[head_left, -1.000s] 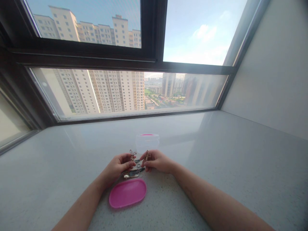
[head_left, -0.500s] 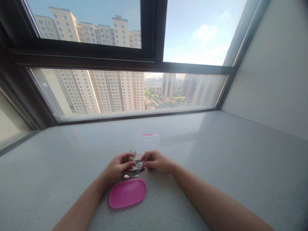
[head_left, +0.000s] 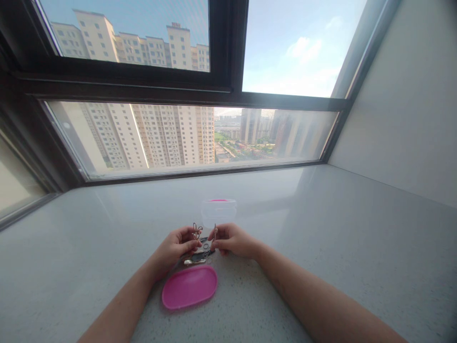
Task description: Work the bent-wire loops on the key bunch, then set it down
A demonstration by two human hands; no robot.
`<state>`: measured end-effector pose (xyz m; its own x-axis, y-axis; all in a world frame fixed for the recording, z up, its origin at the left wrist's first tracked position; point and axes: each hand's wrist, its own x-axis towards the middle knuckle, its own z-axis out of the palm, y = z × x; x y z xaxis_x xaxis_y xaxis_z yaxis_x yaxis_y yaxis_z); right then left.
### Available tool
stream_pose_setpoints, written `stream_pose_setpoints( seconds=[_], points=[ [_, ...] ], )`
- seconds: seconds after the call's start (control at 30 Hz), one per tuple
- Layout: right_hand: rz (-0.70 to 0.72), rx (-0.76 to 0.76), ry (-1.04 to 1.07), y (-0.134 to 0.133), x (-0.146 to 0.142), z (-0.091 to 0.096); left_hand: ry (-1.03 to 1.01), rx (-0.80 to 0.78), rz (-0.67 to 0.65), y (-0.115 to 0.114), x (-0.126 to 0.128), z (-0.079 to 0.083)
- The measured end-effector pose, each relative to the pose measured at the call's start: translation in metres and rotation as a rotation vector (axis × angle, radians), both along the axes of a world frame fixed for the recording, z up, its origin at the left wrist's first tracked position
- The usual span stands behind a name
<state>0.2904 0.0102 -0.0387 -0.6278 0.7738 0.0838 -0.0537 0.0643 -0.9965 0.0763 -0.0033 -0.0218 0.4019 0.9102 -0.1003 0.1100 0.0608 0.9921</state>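
Note:
My left hand point(head_left: 174, 247) pinches a small bow-shaped metal hair clip point(head_left: 196, 231) between thumb and fingers. My right hand point(head_left: 233, 239) pinches a second thin metal clip point(head_left: 215, 232), seen edge-on. The two hands are close together above a small heap of other clips point(head_left: 199, 257) lying on the grey sill. Just beyond the hands stands a clear plastic container point(head_left: 218, 211). Its pink oval lid point(head_left: 189, 287) lies flat on the sill in front of the hands.
The grey speckled windowsill point(head_left: 321, 238) runs wide to both sides. A dark-framed window point(head_left: 228, 90) closes the back, and a pale wall point(head_left: 403, 119) rises at the right.
The clip in my right hand has turned from face-on to edge-on. Both hands have stayed in place.

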Motion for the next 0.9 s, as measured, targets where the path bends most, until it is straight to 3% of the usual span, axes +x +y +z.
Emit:
stream_pose_setpoints(
  seconds=[0.9],
  points=[
    [-0.019,-0.019,-0.04,-0.0014,-0.0011,0.0051,-0.034,-0.017,0.004,-0.0016,0.0004,0.0015]
  ],
)
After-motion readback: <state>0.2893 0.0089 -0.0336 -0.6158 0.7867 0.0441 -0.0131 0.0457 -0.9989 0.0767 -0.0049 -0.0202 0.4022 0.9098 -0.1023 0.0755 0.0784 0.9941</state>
